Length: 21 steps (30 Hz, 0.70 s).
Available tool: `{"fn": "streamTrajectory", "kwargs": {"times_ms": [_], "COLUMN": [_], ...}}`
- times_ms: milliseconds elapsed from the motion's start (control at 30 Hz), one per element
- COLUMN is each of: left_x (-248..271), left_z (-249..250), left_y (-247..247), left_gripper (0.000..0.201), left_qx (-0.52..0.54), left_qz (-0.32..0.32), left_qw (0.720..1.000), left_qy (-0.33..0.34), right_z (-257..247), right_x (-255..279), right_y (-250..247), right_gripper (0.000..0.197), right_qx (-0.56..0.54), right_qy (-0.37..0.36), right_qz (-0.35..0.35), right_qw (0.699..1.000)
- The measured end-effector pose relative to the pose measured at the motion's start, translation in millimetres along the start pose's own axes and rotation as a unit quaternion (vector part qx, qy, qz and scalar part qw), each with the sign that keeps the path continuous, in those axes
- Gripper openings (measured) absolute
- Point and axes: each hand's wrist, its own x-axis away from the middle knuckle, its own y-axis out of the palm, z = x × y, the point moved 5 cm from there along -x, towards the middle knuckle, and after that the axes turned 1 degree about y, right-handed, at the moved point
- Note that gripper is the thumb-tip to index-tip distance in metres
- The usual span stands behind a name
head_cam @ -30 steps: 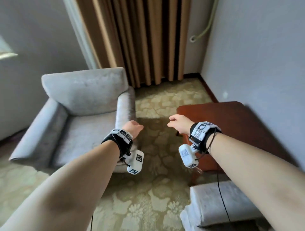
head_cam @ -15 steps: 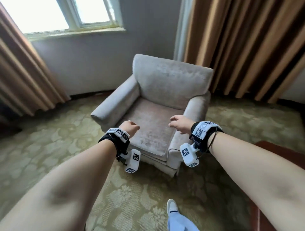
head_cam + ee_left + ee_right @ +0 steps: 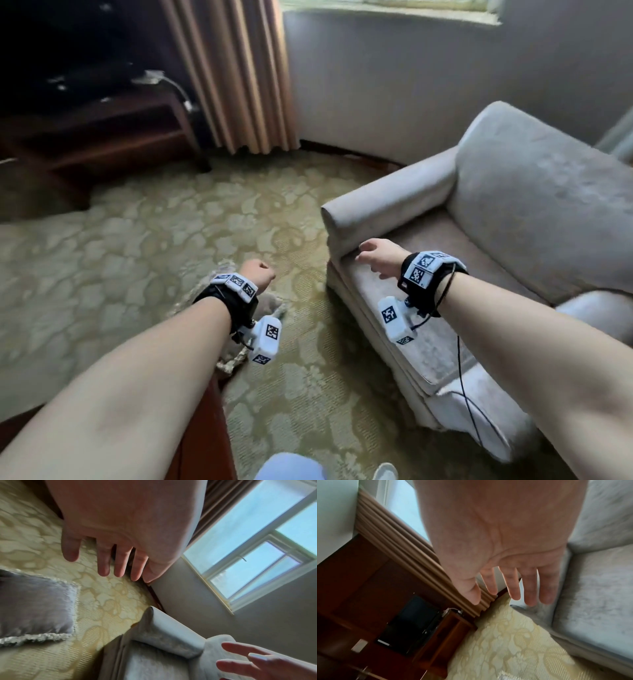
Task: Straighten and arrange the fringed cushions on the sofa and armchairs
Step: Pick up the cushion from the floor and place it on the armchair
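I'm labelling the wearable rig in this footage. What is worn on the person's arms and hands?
Both forearms are bare, with no sleeves or gloves. The left hand and right hand each have a black wrist strap carrying white blocks printed with black square markers, and a white camera module hangs beneath. A thin black cable trails from the right one.

Tan curtain hangs beside a dark wooden cabinet on patterned carpet

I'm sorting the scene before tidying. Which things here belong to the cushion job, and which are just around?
Job:
- fringed cushion on the carpet
- armchair
- left hand, right hand, both empty

Around:
- wooden cabinet
- curtain
- window
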Motion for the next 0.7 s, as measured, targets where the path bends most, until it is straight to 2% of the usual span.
{"fn": "streamTrajectory", "kwargs": {"times_ms": [67, 200, 367, 500, 700], "left_x": [-24.1, -84.1, -176.0, -217.4, -278.9], "left_z": [-36.8, -104.2, -184.6, -241.6, -309.3], "left_y": [-13.9, -43.0, -79.9, -109.8, -136.0], "left_gripper": [0.020, 0.014, 0.018, 0.014, 0.017], "left_qx": [-0.001, 0.013, 0.041, 0.077, 0.130], "left_qz": [0.000, 0.000, -0.020, -0.037, -0.033], "left_qw": [0.999, 0.996, 0.989, 0.978, 0.957], "left_qy": [-0.036, -0.088, -0.140, -0.188, -0.256], "right_z": [-30.7, -92.0, -165.2, -214.2, -272.3], "right_x": [-31.7, -109.1, -209.3, -272.0, -357.1], "right_y": [24.6, 80.2, 146.6, 200.2, 266.1], "right_gripper": [0.039, 0.045, 0.047, 0.047, 0.047], "right_qx": [0.027, 0.062, 0.063, 0.064, 0.097], "right_qy": [-0.019, -0.033, 0.001, 0.040, 0.041], "right_qz": [-0.023, -0.067, -0.085, -0.140, -0.184], "right_qw": [0.999, 0.995, 0.994, 0.987, 0.977]}}
